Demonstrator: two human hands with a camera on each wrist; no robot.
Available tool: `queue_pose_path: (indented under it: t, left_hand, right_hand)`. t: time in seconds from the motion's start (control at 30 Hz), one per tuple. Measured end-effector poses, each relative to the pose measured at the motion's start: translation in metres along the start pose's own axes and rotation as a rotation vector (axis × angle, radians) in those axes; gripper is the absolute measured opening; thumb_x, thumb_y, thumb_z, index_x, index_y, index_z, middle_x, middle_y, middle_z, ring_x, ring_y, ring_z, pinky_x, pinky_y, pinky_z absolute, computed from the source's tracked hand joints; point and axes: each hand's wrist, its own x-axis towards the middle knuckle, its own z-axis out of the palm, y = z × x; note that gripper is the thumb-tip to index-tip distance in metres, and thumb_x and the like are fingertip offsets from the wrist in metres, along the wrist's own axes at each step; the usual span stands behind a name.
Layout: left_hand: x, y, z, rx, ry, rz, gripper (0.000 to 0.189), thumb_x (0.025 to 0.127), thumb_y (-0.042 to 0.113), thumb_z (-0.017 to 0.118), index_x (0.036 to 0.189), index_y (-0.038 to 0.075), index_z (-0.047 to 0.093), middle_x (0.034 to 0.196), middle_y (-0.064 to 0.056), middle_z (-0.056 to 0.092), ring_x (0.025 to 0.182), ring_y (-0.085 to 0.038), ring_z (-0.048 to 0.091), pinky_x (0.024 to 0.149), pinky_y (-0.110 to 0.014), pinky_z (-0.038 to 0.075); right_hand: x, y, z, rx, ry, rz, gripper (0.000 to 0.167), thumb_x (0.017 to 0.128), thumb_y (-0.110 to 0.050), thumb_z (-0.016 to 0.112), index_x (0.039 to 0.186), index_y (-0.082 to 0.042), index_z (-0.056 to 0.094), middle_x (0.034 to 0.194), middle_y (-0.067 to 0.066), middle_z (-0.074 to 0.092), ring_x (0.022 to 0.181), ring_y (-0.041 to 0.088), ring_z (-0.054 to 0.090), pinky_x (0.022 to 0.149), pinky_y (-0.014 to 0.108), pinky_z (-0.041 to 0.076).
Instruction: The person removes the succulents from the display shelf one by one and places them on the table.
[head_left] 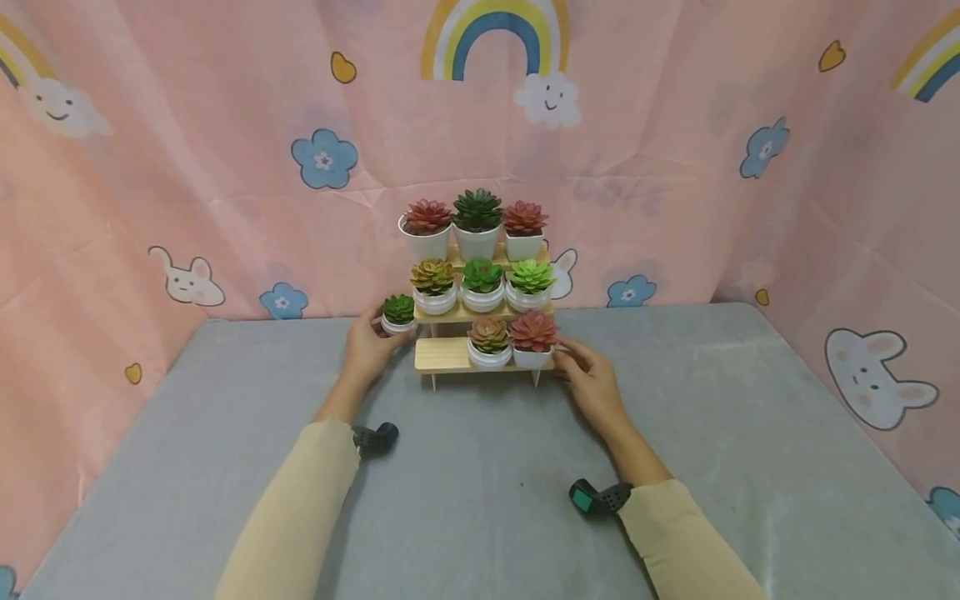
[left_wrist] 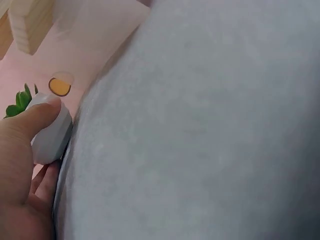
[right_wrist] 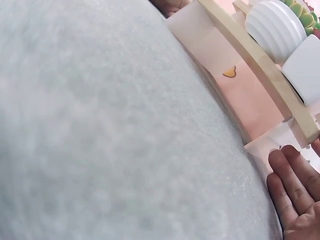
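A small green succulent in a white pot (head_left: 398,314) is gripped in my left hand (head_left: 367,348), just left of a three-tier wooden stand (head_left: 442,355). In the left wrist view, the thumb (left_wrist: 42,116) lies along the white pot (left_wrist: 52,132), low over the table. My right hand (head_left: 592,383) is at the right end of the stand's bottom tier, fingertips right at its edge. The right wrist view shows its fingers (right_wrist: 292,187) extended beside a support leg of the stand. A brown succulent (head_left: 490,337) and a red succulent (head_left: 533,333) stand on that tier, whose left part is bare wood.
The middle tier carries several potted succulents, among them a lime-green one (head_left: 531,277). On the top tier, a dark green succulent (head_left: 477,211) stands between two red ones. Behind the grey table (head_left: 480,500) hangs a pink patterned curtain (head_left: 637,167).
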Motion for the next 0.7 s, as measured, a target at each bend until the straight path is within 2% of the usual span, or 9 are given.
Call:
queue_pose_path:
  t: [0.2,0.37,0.5,0.6,0.7]
  left_hand:
    - [-0.001,0.006,-0.001,0.102,-0.02,-0.017,0.072,0.086,0.012,0.079,0.148,0.001,0.043,0.142,-0.024,0.057,0.129,-0.037,0.058,0.109,-0.047,0.049]
    - [0.002,0.011,-0.007,0.23,-0.1,-0.038,0.077,0.09,0.018,0.076,0.152,0.0,0.036,0.147,-0.025,0.052,0.136,-0.038,0.052,0.115,-0.048,0.043]
    - [-0.002,0.021,-0.016,0.295,-0.147,-0.094,0.085,0.092,0.023,0.072,0.156,-0.003,0.023,0.153,-0.03,0.043,0.143,-0.043,0.043,0.12,-0.053,0.035]
    - [-0.013,0.036,-0.021,0.346,-0.124,-0.141,0.086,0.095,0.029,0.068,0.159,-0.001,0.019,0.158,-0.028,0.038,0.146,-0.044,0.038,0.121,-0.056,0.033]
    - [-0.028,0.057,-0.024,0.413,-0.054,-0.128,0.08,0.096,0.034,0.065,0.159,0.004,0.024,0.159,-0.023,0.039,0.145,-0.042,0.04,0.117,-0.059,0.036]
  right_hand:
    - [-0.001,0.0,-0.002,-0.014,0.008,0.006,0.038,0.105,-0.018,0.052,0.14,-0.003,0.058,0.129,0.023,0.068,0.09,-0.004,0.066,0.083,0.014,0.056]
    - [0.0,0.001,-0.001,0.015,0.012,-0.009,0.037,0.105,-0.015,0.052,0.138,0.0,0.059,0.127,0.026,0.068,0.089,-0.003,0.066,0.083,0.016,0.057]
    - [0.001,0.003,0.001,0.017,0.014,-0.009,0.036,0.105,-0.015,0.053,0.137,-0.001,0.061,0.126,0.025,0.069,0.089,-0.002,0.067,0.082,0.016,0.057]
    - [0.0,0.002,0.0,-0.003,0.013,-0.001,0.037,0.105,-0.016,0.053,0.138,-0.003,0.06,0.126,0.024,0.069,0.091,0.003,0.069,0.082,0.016,0.057]
    - [-0.001,0.0,-0.001,-0.01,0.012,0.0,0.037,0.105,-0.018,0.053,0.138,-0.004,0.061,0.126,0.023,0.07,0.095,0.013,0.071,0.082,0.015,0.056]
